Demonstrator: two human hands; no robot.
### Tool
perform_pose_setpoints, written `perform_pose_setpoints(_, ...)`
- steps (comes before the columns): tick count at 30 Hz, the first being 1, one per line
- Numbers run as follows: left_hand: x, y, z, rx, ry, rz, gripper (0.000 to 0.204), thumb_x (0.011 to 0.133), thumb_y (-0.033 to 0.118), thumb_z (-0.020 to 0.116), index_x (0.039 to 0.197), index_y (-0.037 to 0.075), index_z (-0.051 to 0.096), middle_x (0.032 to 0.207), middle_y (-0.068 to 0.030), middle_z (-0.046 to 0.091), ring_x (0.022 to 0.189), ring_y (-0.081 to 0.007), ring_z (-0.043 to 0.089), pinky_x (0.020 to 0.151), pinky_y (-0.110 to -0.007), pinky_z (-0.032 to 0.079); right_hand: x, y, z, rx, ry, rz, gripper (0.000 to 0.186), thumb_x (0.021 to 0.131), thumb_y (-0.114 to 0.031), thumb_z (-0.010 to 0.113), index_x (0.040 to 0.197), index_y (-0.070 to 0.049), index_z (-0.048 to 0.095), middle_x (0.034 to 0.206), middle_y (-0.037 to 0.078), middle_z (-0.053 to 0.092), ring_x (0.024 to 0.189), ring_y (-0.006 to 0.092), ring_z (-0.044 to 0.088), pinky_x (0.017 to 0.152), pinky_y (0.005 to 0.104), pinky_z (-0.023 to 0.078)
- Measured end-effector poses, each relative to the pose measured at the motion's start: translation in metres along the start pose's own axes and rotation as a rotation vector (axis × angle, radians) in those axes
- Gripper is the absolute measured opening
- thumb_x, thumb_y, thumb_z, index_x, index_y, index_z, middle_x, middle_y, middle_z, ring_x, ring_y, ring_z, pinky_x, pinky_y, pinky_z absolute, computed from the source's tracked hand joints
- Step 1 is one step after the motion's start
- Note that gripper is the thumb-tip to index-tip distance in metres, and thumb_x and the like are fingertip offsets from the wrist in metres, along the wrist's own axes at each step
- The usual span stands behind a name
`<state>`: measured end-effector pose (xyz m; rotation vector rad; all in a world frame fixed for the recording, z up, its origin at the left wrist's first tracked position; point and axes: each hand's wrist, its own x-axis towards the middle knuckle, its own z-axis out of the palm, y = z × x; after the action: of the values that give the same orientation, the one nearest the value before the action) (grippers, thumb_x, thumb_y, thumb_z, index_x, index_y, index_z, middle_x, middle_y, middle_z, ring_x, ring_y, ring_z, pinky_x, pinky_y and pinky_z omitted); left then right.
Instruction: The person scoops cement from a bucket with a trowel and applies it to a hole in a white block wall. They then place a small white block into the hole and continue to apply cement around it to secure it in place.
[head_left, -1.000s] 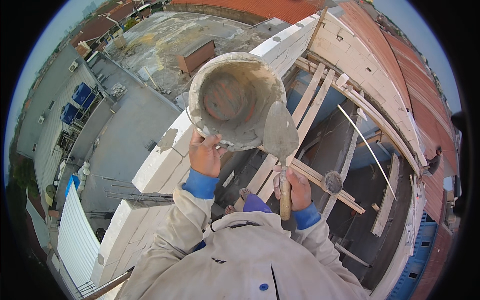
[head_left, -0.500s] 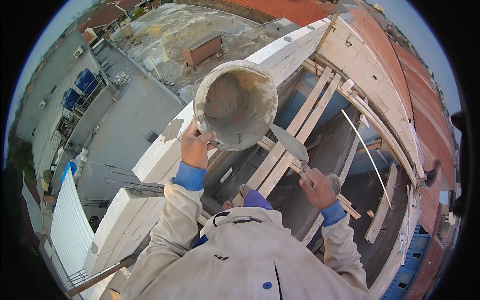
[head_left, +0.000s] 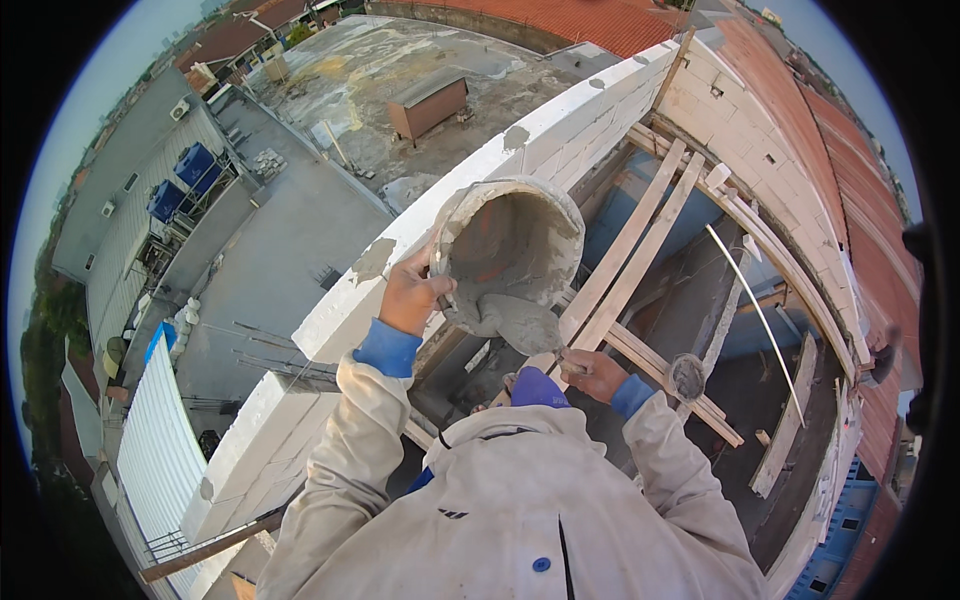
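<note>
My left hand (head_left: 408,295) is closed on the left rim of a mortar-crusted bucket (head_left: 548,245), which is tipped so that its mouth faces me. Wet grey mortar coats the inside. My right hand (head_left: 592,376) grips the handle of a trowel (head_left: 528,326), its fingers wrapped round. The trowel's blade lies at the bucket's lower lip with grey mortar on it, its tip pointing left into the mouth. Just behind the bucket runs a white block wall (head_left: 450,212), with grey mortar patches along its top.
Two long wooden planks (head_left: 637,245) span the opening to the right of the bucket. A small round mortar-stained container (head_left: 687,378) sits by more timbers. A thin white pole (head_left: 757,322) leans farther right. Bare steel bars (head_left: 275,345) stick out from the wall's gap at left.
The bucket has come down and toward me in my left hand. My right hand has brought the trowel left and lower, from beside the bucket to its lower lip.
</note>
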<state>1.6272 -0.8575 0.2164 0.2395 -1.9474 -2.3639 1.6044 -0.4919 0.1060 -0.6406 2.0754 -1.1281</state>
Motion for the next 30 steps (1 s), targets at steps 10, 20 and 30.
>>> perform_pose_setpoints(10,-0.009,-0.12,-0.042,-0.506,0.203,-0.231,0.046,0.089,-0.002,0.052,0.133,0.011,0.052,0.103,-0.0071,0.068,0.092,-0.0219,0.071,0.072,-0.049,0.065,0.037,0.04,0.071,0.337,-0.014,0.02,0.058,0.095,-0.029,0.073,0.141,0.003,0.055,0.113,0.013,0.074,0.092,0.0167,0.068,0.078,0.0281,0.052)
perform_pose_setpoints(20,-0.045,-0.284,-0.051,-0.604,0.935,-0.714,0.036,0.083,-0.006,0.057,0.115,0.012,0.056,0.108,-0.0076,0.06,0.101,-0.0309,0.064,0.091,-0.064,0.055,0.085,0.118,-0.051,0.066,0.645,-0.035,0.047,0.095,-0.03,0.068,0.128,0.003,0.064,0.121,0.028,0.067,0.118,0.0387,0.064,0.102,0.0393,0.049)
perform_pose_setpoints(30,-0.113,-0.253,0.016,-0.55,0.972,-0.888,0.056,0.082,-0.008,0.05,0.135,0.011,0.05,0.132,-0.0136,0.059,0.124,-0.0401,0.057,0.102,-0.068,0.047,0.315,0.202,-0.103,0.563,0.33,0.336,0.054,0.101,-0.039,0.059,0.14,-0.003,0.049,0.127,0.023,0.065,0.123,0.0347,0.059,0.105,0.0444,0.044)
